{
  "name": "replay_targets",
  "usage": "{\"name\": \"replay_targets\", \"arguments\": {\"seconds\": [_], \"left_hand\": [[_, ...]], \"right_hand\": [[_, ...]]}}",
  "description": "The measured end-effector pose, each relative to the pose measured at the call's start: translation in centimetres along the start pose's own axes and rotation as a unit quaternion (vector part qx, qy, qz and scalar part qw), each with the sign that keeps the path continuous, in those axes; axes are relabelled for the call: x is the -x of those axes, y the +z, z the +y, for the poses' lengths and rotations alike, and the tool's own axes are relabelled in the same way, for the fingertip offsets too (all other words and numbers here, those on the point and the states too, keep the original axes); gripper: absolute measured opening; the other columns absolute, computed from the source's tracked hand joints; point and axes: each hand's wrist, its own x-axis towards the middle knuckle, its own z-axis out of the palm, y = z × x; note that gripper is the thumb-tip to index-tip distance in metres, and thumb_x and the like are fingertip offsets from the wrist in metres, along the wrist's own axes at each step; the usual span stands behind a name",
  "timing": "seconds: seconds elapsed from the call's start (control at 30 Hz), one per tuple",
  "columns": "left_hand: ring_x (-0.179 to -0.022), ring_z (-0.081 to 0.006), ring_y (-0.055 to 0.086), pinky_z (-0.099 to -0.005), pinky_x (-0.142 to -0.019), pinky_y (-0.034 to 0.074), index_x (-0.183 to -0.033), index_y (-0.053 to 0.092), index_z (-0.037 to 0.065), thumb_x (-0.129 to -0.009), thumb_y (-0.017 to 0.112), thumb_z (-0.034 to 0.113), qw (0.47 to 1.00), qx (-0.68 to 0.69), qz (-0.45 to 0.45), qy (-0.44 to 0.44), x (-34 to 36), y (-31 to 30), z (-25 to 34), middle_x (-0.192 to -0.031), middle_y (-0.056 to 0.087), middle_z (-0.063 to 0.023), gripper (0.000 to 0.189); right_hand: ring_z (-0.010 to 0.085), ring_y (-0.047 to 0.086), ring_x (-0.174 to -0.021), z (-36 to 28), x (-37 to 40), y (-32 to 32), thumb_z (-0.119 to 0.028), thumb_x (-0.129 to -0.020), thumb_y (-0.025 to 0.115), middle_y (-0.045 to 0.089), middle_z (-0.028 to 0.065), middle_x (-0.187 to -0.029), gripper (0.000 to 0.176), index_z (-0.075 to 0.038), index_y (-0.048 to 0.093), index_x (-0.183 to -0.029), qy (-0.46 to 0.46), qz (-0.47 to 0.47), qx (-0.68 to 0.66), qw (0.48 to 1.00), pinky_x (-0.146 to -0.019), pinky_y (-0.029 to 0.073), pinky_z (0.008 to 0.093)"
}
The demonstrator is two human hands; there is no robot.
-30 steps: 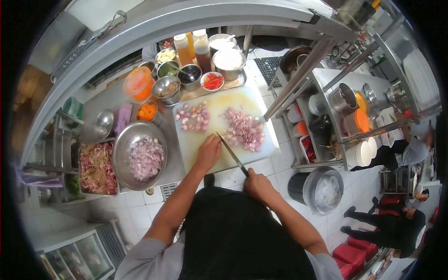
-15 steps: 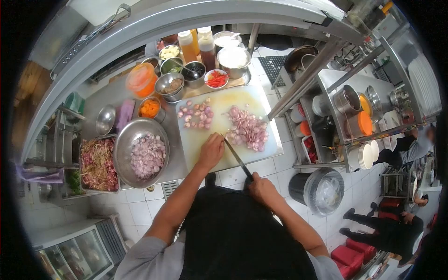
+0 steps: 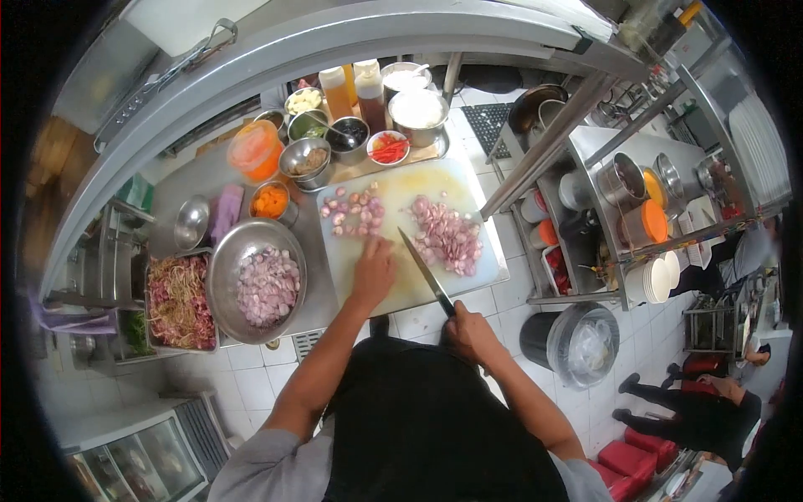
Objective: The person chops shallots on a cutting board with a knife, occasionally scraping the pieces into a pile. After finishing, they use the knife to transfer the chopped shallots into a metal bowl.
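Observation:
My right hand is wrapped around the handle of a kitchen knife, whose blade points up and left across the white cutting board. My left hand is at the lower edge of a small pile of peeled whole shallots. Its fingers are bent and close together; what lies under the fingertips is hidden. Right of the blade lies a larger heap of sliced shallots on the board.
Left of the board stands a steel bowl of shallots, beside a tray of unpeeled shallots. Sauce bottles, small bowls and sliced red chillies line the back. A lined bin and a metal post are on the right.
My left hand has moved up from beside the knife tip to the whole shallots. The knife tip has shifted slightly upward and is now apart from my left fingers.

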Motion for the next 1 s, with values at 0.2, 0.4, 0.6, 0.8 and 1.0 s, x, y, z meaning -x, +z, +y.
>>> {"name": "replay_targets", "arguments": {"seconds": [0.2,0.4,0.6,0.8,1.0], "left_hand": [[-0.112,-0.039,0.055,-0.0469,-0.099,0.046,-0.126,0.06,0.002,-0.085,0.062,0.003,0.988,-0.142,-0.04,0.047,-1.8,-1.3,-4.3,-0.122,0.058,-0.0183,0.041],[-0.1,-0.0346,0.057,-0.0453,-0.087,0.048,-0.113,0.063,0.004,-0.086,0.063,0.007,0.979,-0.18,0.006,0.089,-3.4,-0.7,-3.9,-0.11,0.06,-0.0157,0.028],[-0.082,-0.0357,0.06,-0.0432,-0.076,0.049,-0.104,0.062,0.001,-0.094,0.064,0.013,0.981,0.073,-0.141,-0.108,-0.9,-0.3,-0.7,-0.096,0.058,-0.0179,0.016],[-0.079,-0.0303,0.059,-0.0387,-0.073,0.049,-0.102,0.064,-0.002,-0.094,0.062,0.006,0.992,0.109,-0.019,-0.066,-0.1,0.5,-0.9,-0.095,0.057,-0.0153,0.011],[-0.074,-0.0268,0.058,-0.0356,-0.069,0.048,-0.104,0.064,-0.002,-0.095,0.059,0.004,0.992,0.112,-0.049,-0.037,-0.2,-0.3,-0.8,-0.094,0.057,-0.0149,0.012]], "right_hand": [[0.0536,0.062,-0.089,2.2,0.1,-1.3,-0.021,-0.095,0.053,0.064,0.0343,-0.086,0.025,0.001,0.051,-0.108,-0.039,-0.126,0.003,0.991,-0.079,0.048,0.0598],[0.055,0.061,-0.089,2.9,-1.3,-1.4,-0.02,-0.094,0.052,0.064,0.0351,-0.086,0.025,0.002,0.052,-0.107,0.001,-0.033,-0.032,0.999,-0.081,0.046,0.06],[0.0541,0.062,-0.087,2.9,-0.6,-1.0,-0.018,-0.094,0.053,0.064,0.0342,-0.084,0.023,0.002,0.052,-0.106,-0.027,-0.057,-0.024,0.998,-0.08,0.047,0.0602],[0.0531,0.063,-0.082,2.5,-0.2,0.0,-0.019,-0.094,0.054,0.065,0.0327,-0.081,0.024,0.0,0.05,-0.108,-0.016,0.0,0.004,1.0,-0.077,0.049,0.0609],[0.0509,0.065,-0.075,1.0,0.4,0.4,-0.017,-0.094,0.056,0.065,0.0306,-0.076,0.023,0.001,0.05,-0.107,-0.019,-0.001,0.055,0.998,-0.071,0.051,0.0601]]}}
